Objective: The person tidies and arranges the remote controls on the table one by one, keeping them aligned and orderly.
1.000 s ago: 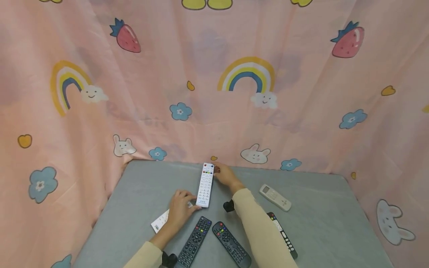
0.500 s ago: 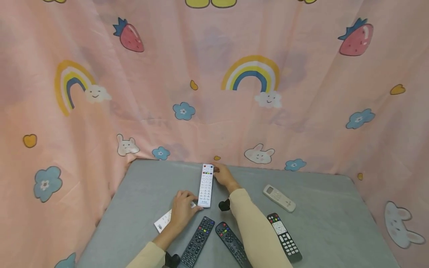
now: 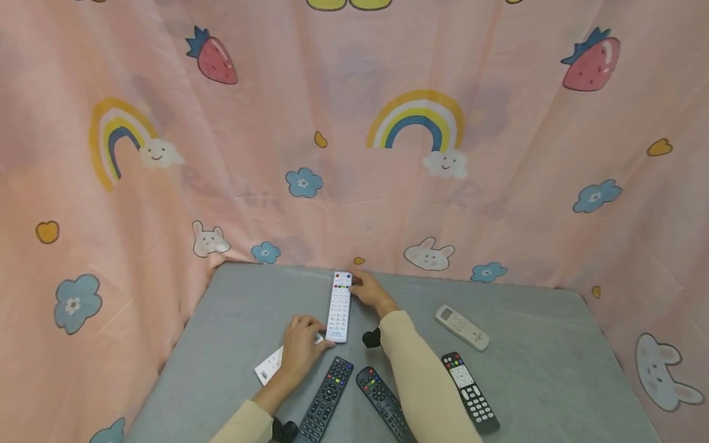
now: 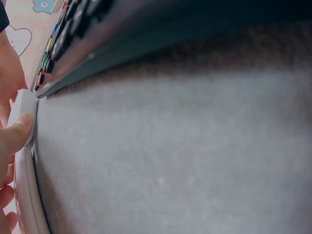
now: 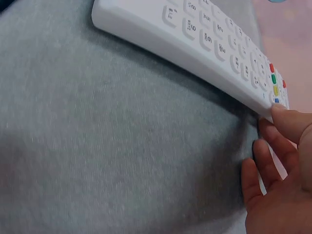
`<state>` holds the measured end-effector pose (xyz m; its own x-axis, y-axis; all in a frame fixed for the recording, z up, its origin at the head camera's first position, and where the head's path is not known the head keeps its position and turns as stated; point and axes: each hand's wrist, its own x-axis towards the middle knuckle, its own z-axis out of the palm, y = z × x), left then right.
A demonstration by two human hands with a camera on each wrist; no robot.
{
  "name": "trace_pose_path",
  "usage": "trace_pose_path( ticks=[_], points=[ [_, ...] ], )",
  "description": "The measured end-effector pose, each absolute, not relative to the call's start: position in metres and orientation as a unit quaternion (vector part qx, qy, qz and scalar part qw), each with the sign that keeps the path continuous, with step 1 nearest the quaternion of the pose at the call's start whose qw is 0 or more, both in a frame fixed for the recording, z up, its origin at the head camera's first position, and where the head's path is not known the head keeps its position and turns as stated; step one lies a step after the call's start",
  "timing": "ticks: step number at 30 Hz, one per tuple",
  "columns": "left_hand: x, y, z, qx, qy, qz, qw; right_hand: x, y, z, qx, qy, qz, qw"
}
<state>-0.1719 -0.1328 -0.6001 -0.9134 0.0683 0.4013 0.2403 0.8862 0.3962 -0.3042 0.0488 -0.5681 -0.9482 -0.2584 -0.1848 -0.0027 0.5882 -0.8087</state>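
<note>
A long white remote control [image 3: 339,311] lies lengthwise near the table's back edge, its buttons facing up. My right hand [image 3: 372,292] holds its far end from the right. In the right wrist view the thumb [image 5: 287,121] lies at the remote's edge and other fingers curl below. At the near left corner, my left hand [image 3: 301,344] has its thumb against the short end and a finger beside the long edge. Under that hand lies a second white remote [image 3: 269,367], partly covered. The left wrist view shows the thumb [image 4: 20,127] on the white remote's end.
Two dark remotes [image 3: 328,397] [image 3: 382,397] lie nearer me between the forearms, the second partly behind my right sleeve [image 3: 429,375]. Right of that sleeve are a black remote with white buttons [image 3: 471,394] and a pale air-conditioner remote [image 3: 462,327]. A patterned pink curtain [image 3: 343,215] hangs behind the grey table [image 3: 532,357].
Both hands stay on the white remote, which has barely moved. My right forearm has shifted slightly left, uncovering more of the black remote with white buttons. The view has shifted a little.
</note>
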Motion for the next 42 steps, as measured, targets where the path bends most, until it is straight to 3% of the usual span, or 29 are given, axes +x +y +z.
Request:
trace_pose_path(
  ticks=[16,30,37,42],
  points=[
    [-0.173,-0.135,-0.606,-0.077,-0.953,-0.23,0.183,-0.311,0.047,-0.581,-0.099,0.891,-0.43,0.111],
    [-0.17,-0.138,-0.6,-0.082,-0.951,-0.245,0.17,-0.299,0.041,-0.57,-0.074,0.903,-0.411,0.104],
    [-0.169,-0.163,-0.589,-0.092,-0.945,-0.287,0.124,-0.297,0.045,-0.562,-0.07,0.901,-0.417,0.096],
    [-0.158,-0.195,-0.583,-0.086,-0.942,-0.3,0.126,-0.287,0.042,-0.548,-0.152,0.912,-0.377,0.05]
  ],
)
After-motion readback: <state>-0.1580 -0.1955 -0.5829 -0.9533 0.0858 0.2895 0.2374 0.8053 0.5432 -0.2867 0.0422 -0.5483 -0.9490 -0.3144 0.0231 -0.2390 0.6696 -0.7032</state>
